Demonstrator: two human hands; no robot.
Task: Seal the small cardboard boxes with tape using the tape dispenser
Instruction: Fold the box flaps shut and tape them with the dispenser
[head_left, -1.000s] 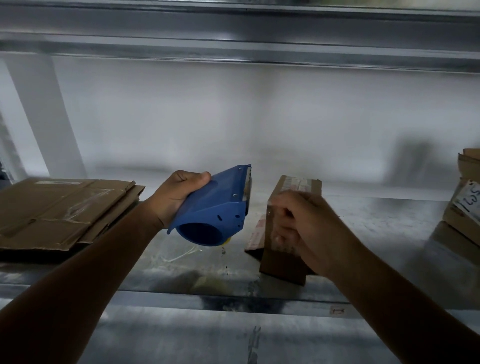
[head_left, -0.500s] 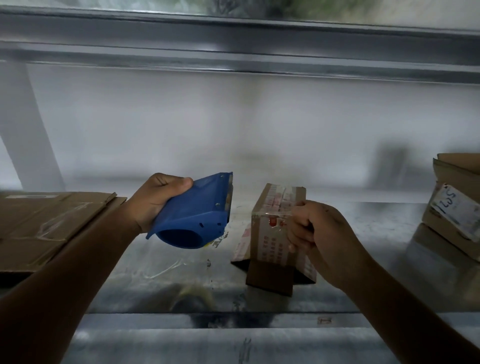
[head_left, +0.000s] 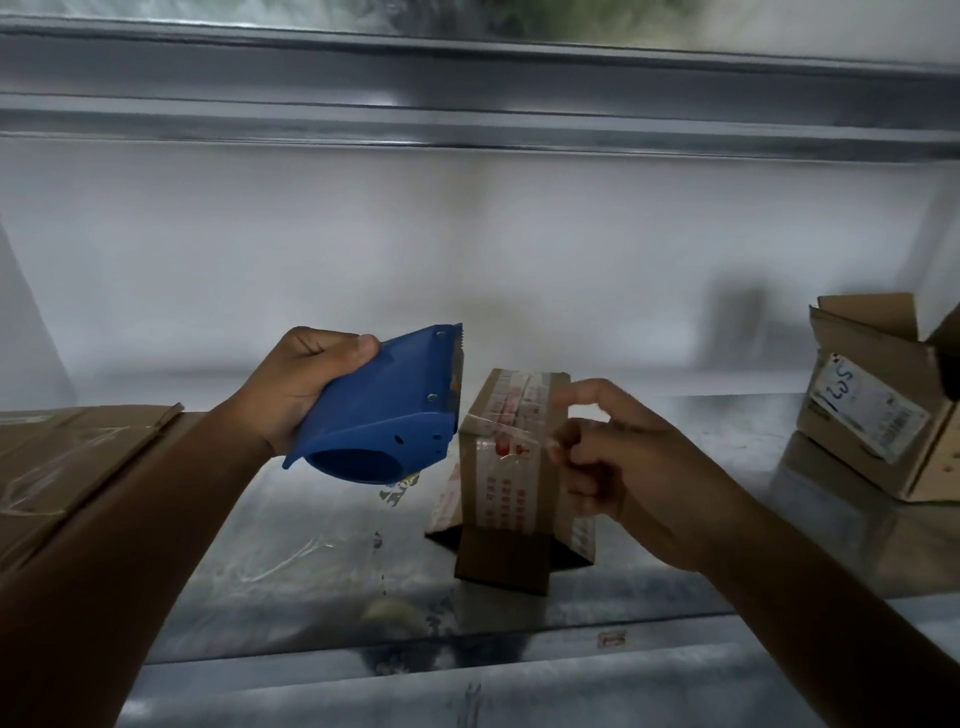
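A small cardboard box (head_left: 503, 493) stands on end on the metal shelf (head_left: 291, 582), wrapped in clear tape with red print. My left hand (head_left: 298, 382) grips a blue tape dispenser (head_left: 384, 415) and holds it in the air just left of the box's top, its toothed blade pointing up and toward the box. My right hand (head_left: 628, 467) is at the box's right edge. Its thumb and curled fingers are against the taped corner and the index finger is lifted. The box's right face is hidden behind this hand.
Flattened cardboard (head_left: 67, 457) lies at the left end of the shelf. An open carton with a white label (head_left: 872, 410) sits at the far right. A metal beam (head_left: 467, 93) crosses overhead, and a white wall closes off the back.
The dispenser has moved closer to the box's upper left edge. My right hand has shifted from over the box's front to its right edge, and the index finger has lifted.
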